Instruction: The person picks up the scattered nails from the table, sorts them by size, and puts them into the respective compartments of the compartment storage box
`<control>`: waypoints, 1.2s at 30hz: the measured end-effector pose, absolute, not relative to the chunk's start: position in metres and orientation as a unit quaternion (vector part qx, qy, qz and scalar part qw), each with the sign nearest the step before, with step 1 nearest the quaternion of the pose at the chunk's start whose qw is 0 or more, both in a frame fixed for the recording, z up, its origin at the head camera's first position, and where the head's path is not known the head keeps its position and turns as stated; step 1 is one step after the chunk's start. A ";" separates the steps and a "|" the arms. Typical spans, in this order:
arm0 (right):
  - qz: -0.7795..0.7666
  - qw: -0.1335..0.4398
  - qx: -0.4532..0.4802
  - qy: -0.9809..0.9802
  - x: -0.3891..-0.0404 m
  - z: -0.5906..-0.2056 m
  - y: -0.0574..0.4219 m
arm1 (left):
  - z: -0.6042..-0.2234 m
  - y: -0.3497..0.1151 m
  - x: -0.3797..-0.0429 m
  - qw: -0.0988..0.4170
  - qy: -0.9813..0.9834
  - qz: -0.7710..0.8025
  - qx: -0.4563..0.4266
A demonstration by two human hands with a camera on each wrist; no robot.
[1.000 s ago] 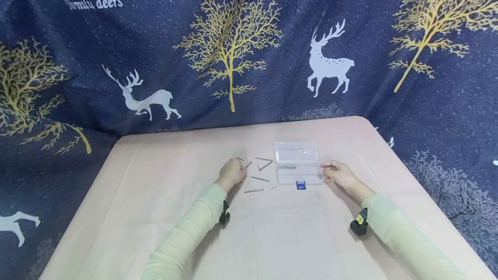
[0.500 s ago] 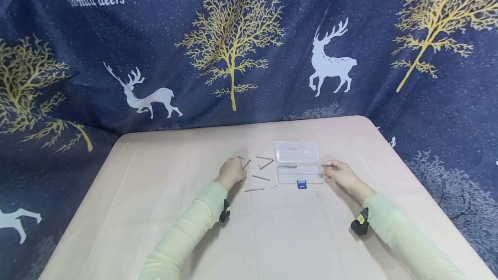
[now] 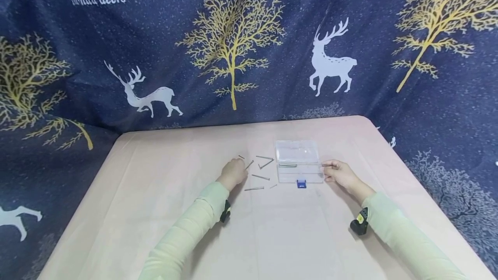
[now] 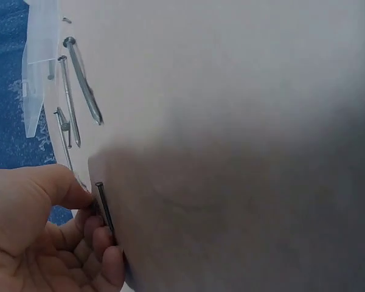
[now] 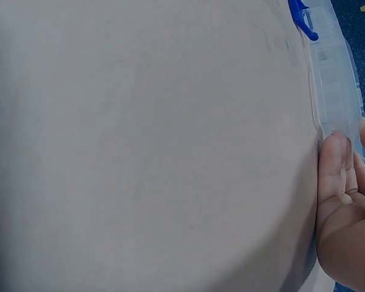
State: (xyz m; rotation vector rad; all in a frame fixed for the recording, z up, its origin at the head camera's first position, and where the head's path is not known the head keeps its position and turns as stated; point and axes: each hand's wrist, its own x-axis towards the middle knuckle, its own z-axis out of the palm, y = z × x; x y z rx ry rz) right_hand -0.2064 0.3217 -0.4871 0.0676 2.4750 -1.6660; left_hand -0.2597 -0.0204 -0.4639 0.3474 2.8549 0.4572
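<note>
In the head view, a clear plastic box [image 3: 299, 177] lies with its lid raised and a blue latch [image 3: 301, 184] at its front. A few nails [image 3: 288, 165] lie inside. My right hand [image 3: 340, 175] holds the box by its right end, with digits on either side of that end in the right wrist view. My left hand [image 3: 233, 173] is low over the table and pinches a nail [image 3: 250, 165] between thumb and forefinger; the fingers partly hide it. Another nail [image 4: 103, 204] lies right beside the curled fingers in the left wrist view.
Between my left hand and the box several loose nails [image 3: 260, 177] are scattered, among them a long one [image 3: 254, 189] nearest me and a tiny one [image 3: 273, 186]. A pale cloth covers the table [image 3: 288, 237]. Dark blue fabric [image 3: 256, 90] with deer and trees hangs behind it.
The nail at my left fingertips has shifted and turned slightly, and the left hand has edged a little to the right. My right hand stays at the box.
</note>
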 end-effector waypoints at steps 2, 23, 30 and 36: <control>-0.557 0.080 0.025 0.827 -0.206 -0.487 0.322 | -0.462 -0.020 -0.260 0.125 0.973 0.153 0.117; -0.554 0.082 0.036 0.828 -0.205 -0.487 0.322 | -0.449 -0.042 -0.265 0.102 0.948 0.296 0.052; -0.560 0.077 0.033 0.825 -0.202 -0.483 0.321 | -0.448 -0.043 -0.265 0.167 0.914 0.369 0.004; -0.566 0.077 0.026 0.820 -0.200 -0.481 0.319 | -0.450 -0.044 -0.265 0.198 0.895 0.399 -0.014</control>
